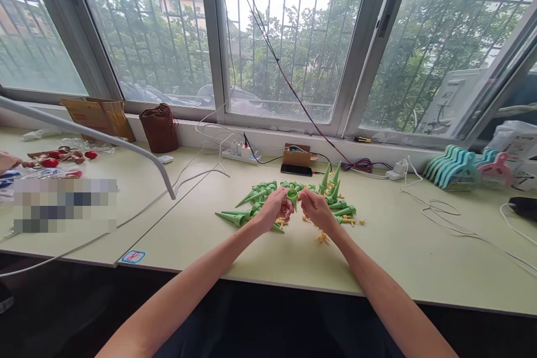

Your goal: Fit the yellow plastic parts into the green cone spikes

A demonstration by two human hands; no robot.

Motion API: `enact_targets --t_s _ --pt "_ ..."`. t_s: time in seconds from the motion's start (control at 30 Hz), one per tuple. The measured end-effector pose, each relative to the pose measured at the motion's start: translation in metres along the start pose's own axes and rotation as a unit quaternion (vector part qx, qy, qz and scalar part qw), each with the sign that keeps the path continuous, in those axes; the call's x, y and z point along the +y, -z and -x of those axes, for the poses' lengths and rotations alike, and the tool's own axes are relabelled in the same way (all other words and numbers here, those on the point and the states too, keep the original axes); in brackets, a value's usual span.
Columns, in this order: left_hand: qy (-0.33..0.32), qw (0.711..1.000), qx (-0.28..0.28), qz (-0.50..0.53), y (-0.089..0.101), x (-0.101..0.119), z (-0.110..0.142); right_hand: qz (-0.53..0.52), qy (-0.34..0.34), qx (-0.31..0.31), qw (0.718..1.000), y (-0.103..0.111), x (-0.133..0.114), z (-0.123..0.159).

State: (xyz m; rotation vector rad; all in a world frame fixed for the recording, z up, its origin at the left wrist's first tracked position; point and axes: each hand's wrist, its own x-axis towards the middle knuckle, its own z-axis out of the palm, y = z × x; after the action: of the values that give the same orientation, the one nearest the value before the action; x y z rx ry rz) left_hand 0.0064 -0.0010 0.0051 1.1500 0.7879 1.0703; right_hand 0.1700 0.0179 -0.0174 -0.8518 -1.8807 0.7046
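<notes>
My left hand (274, 208) is closed around a green plastic plant-watering spike (292, 194), its hollow round end tilted up toward me. At the right side of that opening, my right hand (315, 207) pinches with its fingertips; what lies between them is too small and covered to make out. Several more green spikes (240, 218) lie in a loose pile behind and beside both hands. A few green spikes (325, 180) stand with their points up at the back of the pile. Small yellow plastic pieces (322, 238) are scattered near my right hand.
Behind the pile are a phone (296, 169), a small open carton (300, 154) and a power strip (241, 155). White cables (451, 226) cross the table. Teal hangers (451, 168) stand at right. At far left, another person's hand (7, 162) is near red-and-brown items (59, 158).
</notes>
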Motion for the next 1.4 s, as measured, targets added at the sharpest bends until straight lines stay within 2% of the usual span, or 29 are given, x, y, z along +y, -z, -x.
enact_targets --t_s 0.37,1.0,1.4 --pt "-0.007 1.0 -0.004 -0.03 0.0017 -0.0009 -0.0003 0.012 -0.011 -0.012 1.0 -0.0002 0.0018 -0.0015" --pt "-0.055 0.992 0.036 -0.11 0.0008 0.0016 0.0018 0.043 -0.01 -0.025 0.999 0.0007 0.0012 -0.0016" --pt "-0.081 0.988 0.026 -0.131 0.0029 -0.0003 0.0017 0.055 -0.012 -0.029 0.998 0.0003 -0.0003 -0.0003"
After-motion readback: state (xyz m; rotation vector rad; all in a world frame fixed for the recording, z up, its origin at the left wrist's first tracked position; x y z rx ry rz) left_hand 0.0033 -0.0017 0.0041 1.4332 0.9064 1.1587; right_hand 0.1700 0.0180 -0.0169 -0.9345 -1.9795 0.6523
